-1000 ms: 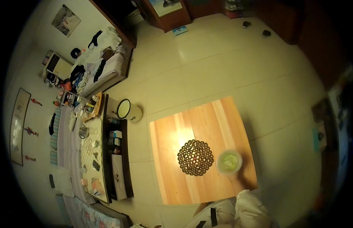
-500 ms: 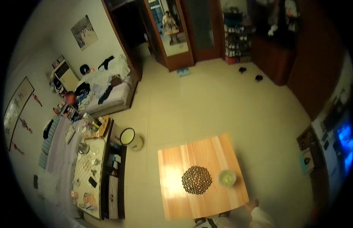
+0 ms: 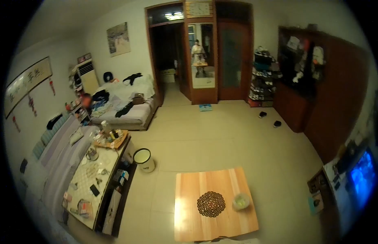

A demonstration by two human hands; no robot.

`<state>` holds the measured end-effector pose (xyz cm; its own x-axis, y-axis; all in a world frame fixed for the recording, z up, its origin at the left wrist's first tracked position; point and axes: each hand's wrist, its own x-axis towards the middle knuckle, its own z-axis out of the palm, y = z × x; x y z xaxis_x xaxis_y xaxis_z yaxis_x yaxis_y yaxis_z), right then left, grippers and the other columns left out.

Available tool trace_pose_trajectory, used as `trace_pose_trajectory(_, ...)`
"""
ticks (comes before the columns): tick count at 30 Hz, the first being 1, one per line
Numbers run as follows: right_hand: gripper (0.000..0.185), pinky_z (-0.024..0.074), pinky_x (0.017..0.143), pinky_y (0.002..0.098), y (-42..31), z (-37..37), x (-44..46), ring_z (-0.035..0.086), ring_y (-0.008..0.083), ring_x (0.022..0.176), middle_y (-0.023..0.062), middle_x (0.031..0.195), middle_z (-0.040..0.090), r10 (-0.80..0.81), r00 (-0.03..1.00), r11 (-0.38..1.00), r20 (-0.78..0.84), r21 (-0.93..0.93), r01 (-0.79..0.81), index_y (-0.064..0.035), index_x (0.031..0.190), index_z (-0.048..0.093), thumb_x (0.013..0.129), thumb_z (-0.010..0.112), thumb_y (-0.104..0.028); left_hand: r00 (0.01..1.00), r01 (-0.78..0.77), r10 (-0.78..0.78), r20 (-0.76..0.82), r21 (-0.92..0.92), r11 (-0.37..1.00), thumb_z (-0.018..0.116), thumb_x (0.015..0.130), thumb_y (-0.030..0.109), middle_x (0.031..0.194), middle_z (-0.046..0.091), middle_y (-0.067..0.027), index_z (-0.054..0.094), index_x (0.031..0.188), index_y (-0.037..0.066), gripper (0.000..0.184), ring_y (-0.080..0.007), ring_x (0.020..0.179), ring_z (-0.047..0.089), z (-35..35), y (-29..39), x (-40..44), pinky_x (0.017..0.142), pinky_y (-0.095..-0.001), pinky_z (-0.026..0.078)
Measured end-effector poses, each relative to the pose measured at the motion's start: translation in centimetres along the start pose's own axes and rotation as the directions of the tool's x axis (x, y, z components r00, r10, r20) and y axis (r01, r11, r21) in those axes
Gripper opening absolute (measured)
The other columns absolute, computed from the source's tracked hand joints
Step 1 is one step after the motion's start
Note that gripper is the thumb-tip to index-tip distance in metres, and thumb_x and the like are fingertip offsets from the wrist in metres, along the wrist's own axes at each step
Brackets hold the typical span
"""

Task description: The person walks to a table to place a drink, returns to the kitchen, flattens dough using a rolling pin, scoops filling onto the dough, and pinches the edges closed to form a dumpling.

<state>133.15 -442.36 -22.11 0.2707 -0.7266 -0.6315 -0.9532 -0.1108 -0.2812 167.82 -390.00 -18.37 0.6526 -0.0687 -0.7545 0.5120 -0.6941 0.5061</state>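
Observation:
Neither of my hands shows in the head view now. A square wooden table [image 3: 187, 225] stands just in front of me at the bottom of the picture. Near its middle lies a dark openwork round trivet [image 3: 211, 204]. To the right of that is a see-through bowl [image 3: 241, 201] with something pale green inside; its exact contents are too small to make out. A strip of pale clothing touches the bottom edge of the picture by the table's near side.
Left, a cluttered coffee table [image 3: 81, 175] stands before a sofa [image 3: 61, 148], with a waste bin [image 3: 144, 160] beside it. A bed [image 3: 130, 114] with clothes lies behind. Ahead are a mirror [image 3: 203, 53] and a shoe rack [image 3: 262, 81]; shoes [image 3: 277, 124] lie on the floor. A lit screen [image 3: 363, 177] glows right.
My view has tilted up, showing more wall and the clock above the mirror. The table sits lower in the picture, and my right hand, at its near right corner before, has left view.

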Motion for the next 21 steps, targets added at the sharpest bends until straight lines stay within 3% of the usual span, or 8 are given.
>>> trace_pose_trajectory(6,0.058,0.0411,0.09,0.0369,-2.7,-1.2,4.8,0.052,0.0311,0.106,0.0202,0.115,0.053,-0.256,0.96,0.959,0.117,-0.094,0.267,0.0007,0.117,0.05,0.074,0.061,-0.037,0.99,0.015,-0.039,-0.133,-0.177,0.984,0.041,0.087,0.023,0.1,0.059,-0.0209,0.055,0.106,-0.002,0.034,-0.0304,0.089,0.057,4.5,-4.3,-7.2,0.073,-0.0378,0.048)
trace_pose_trajectory(8,0.056,0.0421,0.089,0.0364,-4.0,-1.0,6.1,0.054,0.0304,0.104,0.0196,0.113,0.055,-0.359,0.918,0.919,0.167,-0.11,0.379,0.0004,0.115,0.052,0.075,0.06,-0.037,0.968,-0.069,0.003,-0.25,-0.256,0.964,0.04,0.086,0.021,0.095,0.061,-0.0187,0.056,0.099,-0.001,0.03,-0.0288,0.084,0.057,8.3,-6.9,-10.0,0.068,-0.0382,0.047)
trace_pose_trajectory(10,0.054,0.0431,0.088,0.0358,-7.1,-0.1,6.3,0.056,0.0297,0.102,0.0191,0.111,0.057,-0.472,0.848,0.856,0.239,-0.108,0.506,0.0002,0.114,0.055,0.075,0.059,-0.037,0.963,-0.021,-0.061,-0.264,-0.296,0.955,0.041,0.086,0.021,0.095,0.061,-0.0184,0.056,0.1,-0.001,0.03,-0.0285,0.084,0.058,9.9,-8.4,-11.7,0.068,-0.0381,0.047)
trace_pose_trajectory(15,0.058,0.0404,0.092,0.0383,-16.7,5.0,1.0,0.052,0.035,0.108,0.0208,0.116,0.055,-0.652,0.507,0.512,0.564,-0.165,0.843,-0.0019,0.116,0.055,0.077,0.054,-0.045,0.946,0.053,-0.161,-0.28,-0.356,0.933,0.043,0.085,0.023,0.095,0.061,-0.0178,0.056,0.102,0.0,0.031,-0.0278,0.084,0.058,11.9,-12.7,-15.1,0.069,-0.0381,0.047)
trace_pose_trajectory(16,0.054,0.0404,0.092,0.0379,-19.1,6.1,-1.8,0.052,0.0348,0.108,0.0213,0.115,0.055,-0.607,0.442,0.465,0.66,-0.155,0.871,-0.0029,0.114,0.056,0.077,0.054,-0.042,0.944,0.062,-0.173,-0.282,-0.364,0.929,0.044,0.085,0.023,0.095,0.061,-0.0176,0.055,0.102,0.0,0.031,-0.0276,0.084,0.058,11.9,-13.8,-15.8,0.069,-0.038,0.047)
trace_pose_trajectory(18,0.053,0.0429,0.089,0.0384,-21.1,11.2,-6.2,0.055,0.0345,0.102,0.0217,0.11,0.057,-0.74,0.237,0.229,0.63,-0.096,0.969,0.0003,0.112,0.056,0.077,0.056,-0.039,0.939,0.071,-0.188,-0.289,-0.373,0.925,0.045,0.085,0.023,0.095,0.062,-0.0174,0.055,0.103,0.0,0.031,-0.0273,0.084,0.059,11.8,-16.0,-17.0,0.07,-0.038,0.048)
trace_pose_trajectory(19,0.052,0.0408,0.091,0.0389,-23.1,13.0,-9.9,0.053,0.0337,0.105,0.0216,0.111,0.057,-0.631,0.173,0.165,0.756,-0.087,0.983,0.0007,0.112,0.056,0.077,0.057,-0.038,0.938,0.073,-0.192,-0.29,-0.376,0.924,0.045,0.085,0.023,0.095,0.062,-0.0173,0.055,0.104,0.0,0.032,-0.0271,0.084,0.059,11.6,-17.1,-17.5,0.07,-0.038,0.048)
trace_pose_trajectory(21,0.051,0.0407,0.091,0.0407,-24.8,16.4,-18.6,0.05,0.0324,0.109,0.0187,0.119,0.052,-0.613,0.004,0.006,0.79,-0.001,1.0,-0.0027,0.118,0.051,0.079,0.057,-0.034,0.933,0.074,-0.199,-0.299,-0.382,0.921,0.046,0.085,0.024,0.096,0.062,-0.017,0.055,0.104,0.0,0.032,-0.0268,0.084,0.059,10.5,-19.6,-18.3,0.07,-0.038,0.048)
